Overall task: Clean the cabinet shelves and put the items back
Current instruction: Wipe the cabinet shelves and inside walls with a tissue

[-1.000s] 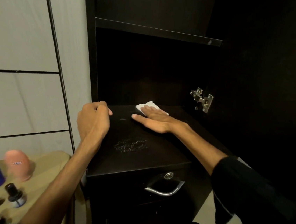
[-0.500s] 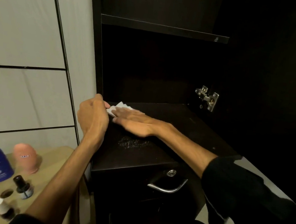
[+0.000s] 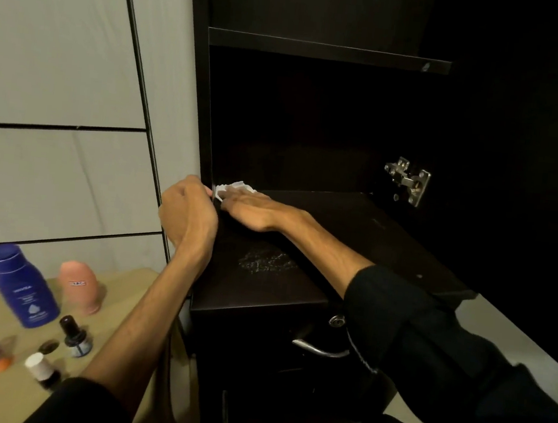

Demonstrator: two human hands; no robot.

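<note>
Cabinet (image 3: 325, 16): dark wood, door open, filling the right and far part of the scene; a metal hinge (image 3: 408, 181) sat on its right inner wall.
Shelf (image 3: 354, 233): the lower dark surface inside the cabinet, with a dusty smear (image 3: 265, 261) near its front edge.
Upper shelf (image 3: 329, 49): a thin dark board above it.
Bench (image 3: 117, 297): tan top at the near left, beside the cabinet.
Drawer handle (image 3: 320, 349): curved metal, below the shelf front, with a keyhole above it.
Blue bottle (image 3: 23, 288): stood tilted on the bench, far left.
Pink container (image 3: 79, 288): just right of the blue bottle.
Small bottles (image 3: 75, 336): a dark-capped one, a white-capped one and an orange one, near the bench front, blurred.
Right hand (image 3: 253, 210): lay flat on the shelf at its far left corner, fingers straight, pressing the cloth down.
Left hand (image 3: 189, 214): at the cabinet's left edge, fingers curled; its fingertips were hidden, so what they gripped I cannot tell.
Cloth (image 3: 230, 187): white, crumpled, in the shelf's far left corner, partly under the right hand.
</note>
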